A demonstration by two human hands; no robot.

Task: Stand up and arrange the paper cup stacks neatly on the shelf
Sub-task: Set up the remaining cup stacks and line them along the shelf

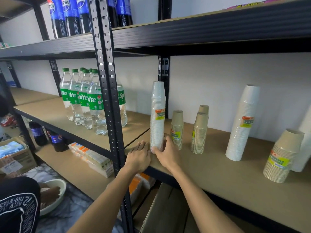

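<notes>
At the centre of the frame the right hand [166, 153] curls thumb and fingers round the base of a tall white cup stack [157, 115], which stands upright at the left end of the shelf board [218, 174]. The left hand [139, 155] lies flat beside it, fingers straight, holding nothing. A black upright post [108, 84] rises just left of both hands, with Sprite bottles [84, 98] beyond it. Right of the held stack stand a short brown stack [177, 125], a pair of brown stacks [199, 132], a leaning white stack [240, 125] and a tilted brown stack [282, 157]. The right hand hides the short brown stack's foot. Another white stack [302, 158] is cut off at the right edge.
</notes>
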